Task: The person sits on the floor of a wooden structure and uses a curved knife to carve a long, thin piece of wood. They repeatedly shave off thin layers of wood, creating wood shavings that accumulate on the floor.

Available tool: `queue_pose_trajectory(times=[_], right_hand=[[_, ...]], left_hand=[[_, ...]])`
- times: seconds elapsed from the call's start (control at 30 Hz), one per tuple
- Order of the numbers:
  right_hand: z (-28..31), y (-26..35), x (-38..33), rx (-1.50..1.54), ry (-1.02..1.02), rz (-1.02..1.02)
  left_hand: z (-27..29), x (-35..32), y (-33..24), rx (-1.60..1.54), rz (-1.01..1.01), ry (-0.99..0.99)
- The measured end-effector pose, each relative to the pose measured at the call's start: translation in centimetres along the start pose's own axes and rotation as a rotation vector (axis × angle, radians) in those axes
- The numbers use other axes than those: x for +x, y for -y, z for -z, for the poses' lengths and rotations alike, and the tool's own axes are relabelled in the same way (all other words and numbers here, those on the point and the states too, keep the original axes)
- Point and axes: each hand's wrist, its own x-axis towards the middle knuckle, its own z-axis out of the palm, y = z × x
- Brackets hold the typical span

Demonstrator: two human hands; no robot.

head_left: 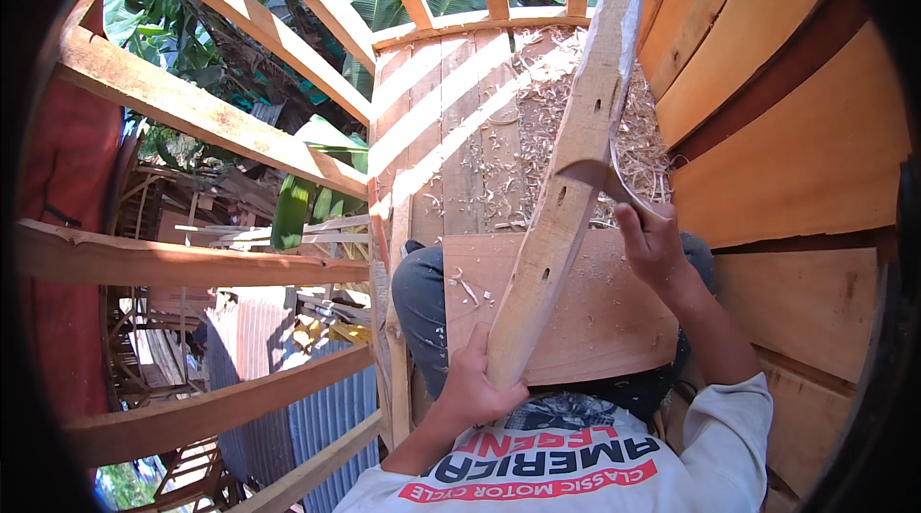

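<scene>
A long pale wooden plank (576,148) with several small slots runs from my lap up to the far rail. My left hand (477,381) grips its near end against my body. My right hand (650,242) holds the handle of a curved metal blade (590,174), whose edge lies against the right side of the plank about halfway up. A flat wooden board (604,311) rests across my knees under the plank, with a few shavings on it.
Wood shavings (566,100) cover the plank floor ahead. A wall of wide orange-brown boards (787,129) stands close on the right. An open wooden railing (211,119) on the left overlooks corrugated metal roofs (249,350) and banana leaves far below.
</scene>
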Motion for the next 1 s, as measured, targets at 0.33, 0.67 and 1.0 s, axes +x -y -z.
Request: queue_pose_trajectory(times=[0.33,0.67,1.0], right_hand=[[0.1,-0.8,0.9,-0.071,0.018,0.026],[0.2,-2.1,1.3,0.023,-0.042,0.195],[1.4,-3.2,-1.1,0.481,-0.169,-0.41]], left_hand=[[-0.2,-0.1,0.6,0.01,0.023,0.0],[-0.7,-0.6,1.6,-0.034,0.059,0.1],[0.0,1.3,0.6,-0.039,-0.092,0.024]])
